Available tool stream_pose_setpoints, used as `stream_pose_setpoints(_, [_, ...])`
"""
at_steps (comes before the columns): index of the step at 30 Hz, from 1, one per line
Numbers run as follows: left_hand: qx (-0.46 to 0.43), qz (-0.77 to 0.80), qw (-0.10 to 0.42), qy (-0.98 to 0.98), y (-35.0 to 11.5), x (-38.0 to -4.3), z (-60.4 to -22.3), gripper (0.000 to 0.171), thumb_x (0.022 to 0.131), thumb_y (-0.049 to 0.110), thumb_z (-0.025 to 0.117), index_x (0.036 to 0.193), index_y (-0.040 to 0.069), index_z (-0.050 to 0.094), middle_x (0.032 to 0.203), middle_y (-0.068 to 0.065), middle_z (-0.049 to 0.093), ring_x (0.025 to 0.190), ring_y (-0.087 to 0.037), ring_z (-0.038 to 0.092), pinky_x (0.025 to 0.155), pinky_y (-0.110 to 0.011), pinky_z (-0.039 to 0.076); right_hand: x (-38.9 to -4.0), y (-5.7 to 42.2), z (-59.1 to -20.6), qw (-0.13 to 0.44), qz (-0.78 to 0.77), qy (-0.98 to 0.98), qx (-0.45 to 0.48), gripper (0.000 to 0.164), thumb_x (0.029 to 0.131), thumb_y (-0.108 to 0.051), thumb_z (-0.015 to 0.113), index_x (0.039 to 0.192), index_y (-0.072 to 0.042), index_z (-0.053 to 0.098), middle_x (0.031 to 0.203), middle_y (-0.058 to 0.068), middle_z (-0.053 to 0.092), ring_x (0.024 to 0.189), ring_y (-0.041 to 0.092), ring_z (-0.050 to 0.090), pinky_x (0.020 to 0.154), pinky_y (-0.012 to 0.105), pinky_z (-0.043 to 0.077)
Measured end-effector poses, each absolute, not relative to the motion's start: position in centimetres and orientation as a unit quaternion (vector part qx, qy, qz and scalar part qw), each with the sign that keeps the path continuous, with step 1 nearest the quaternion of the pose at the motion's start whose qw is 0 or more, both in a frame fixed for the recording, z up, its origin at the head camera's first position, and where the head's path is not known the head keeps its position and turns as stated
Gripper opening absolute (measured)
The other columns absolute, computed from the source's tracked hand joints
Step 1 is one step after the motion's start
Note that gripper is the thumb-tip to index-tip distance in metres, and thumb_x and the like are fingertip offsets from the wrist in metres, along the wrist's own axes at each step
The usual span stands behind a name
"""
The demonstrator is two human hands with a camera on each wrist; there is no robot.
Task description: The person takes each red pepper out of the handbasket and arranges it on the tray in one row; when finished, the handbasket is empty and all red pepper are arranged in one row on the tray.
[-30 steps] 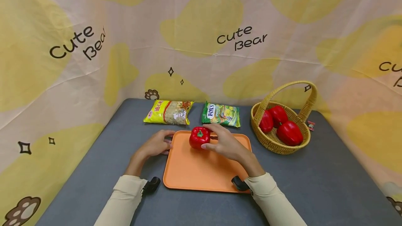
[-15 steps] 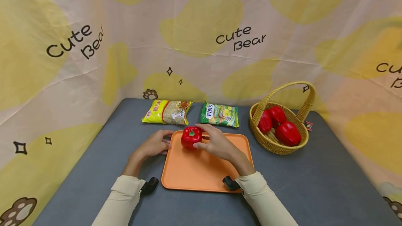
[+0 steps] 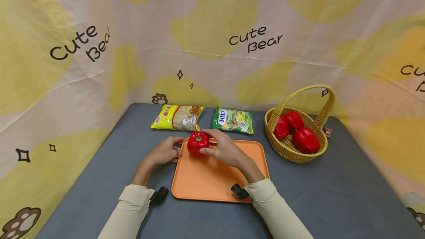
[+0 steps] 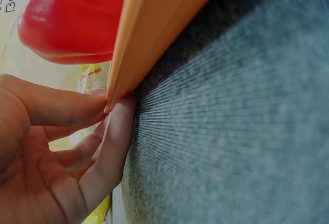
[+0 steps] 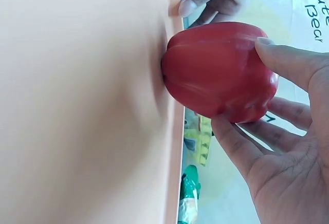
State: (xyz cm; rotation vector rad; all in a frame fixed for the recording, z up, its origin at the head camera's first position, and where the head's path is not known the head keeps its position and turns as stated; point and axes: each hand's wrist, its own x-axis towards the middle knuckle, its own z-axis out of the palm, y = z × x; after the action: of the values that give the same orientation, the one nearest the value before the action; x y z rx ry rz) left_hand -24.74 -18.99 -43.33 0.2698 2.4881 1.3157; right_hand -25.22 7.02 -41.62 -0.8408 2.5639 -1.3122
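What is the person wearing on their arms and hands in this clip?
Both hands are bare: the left hand and right hand wear no gloves or rings that show. Each arm has a long cream sleeve, and a small black device is strapped at each wrist.

"Cute Bear" on the backdrop cloth point(image 3: 212, 28); "FOX'S" on the green bag point(image 3: 233, 120).

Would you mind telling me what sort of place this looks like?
Probably a staged tabletop recording set, not a kitchen: a "Cute Bear" cloth backdrop walls in a grey table with an orange tray.
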Motion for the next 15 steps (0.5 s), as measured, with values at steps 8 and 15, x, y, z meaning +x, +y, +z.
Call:
stream_pose_setpoints(8, [0.094, 0.460, 0.155, 0.869, -19.03, -24.71, -43.31, 0.057, 0.096, -0.004, 0.062, 0.152, -0.009, 0.048, 0.143, -0.027, 0.060, 0.112, -0.032, 0.069, 0.073, -0.038, 0.066, -25.32, 6.34, -41.55, 0.064, -0.415, 0.865, -0.275, 0.067, 0.097, -0.028, 0.078, 0.156, -0.012, 0.051, 0.153, 0.008, 0.055, 0.134, 0.028, 0.058, 0.108, 0.044, 0.055])
stream_pose_setpoints(15, [0.087, 0.462, 0.156, 0.869, -18.88, -24.75, -43.17, 0.056, 0.097, -0.004, 0.061, 0.152, -0.007, 0.050, 0.146, -0.026, 0.058, 0.113, -0.032, 0.069, 0.073, -0.036, 0.066, -25.35, 6.01, -41.47, 0.063, -0.410, 0.868, -0.274, 0.068, 0.098, -0.031, 0.077, 0.157, -0.011, 0.050, 0.154, 0.009, 0.054, 0.135, 0.030, 0.057, 0.108, 0.045, 0.055])
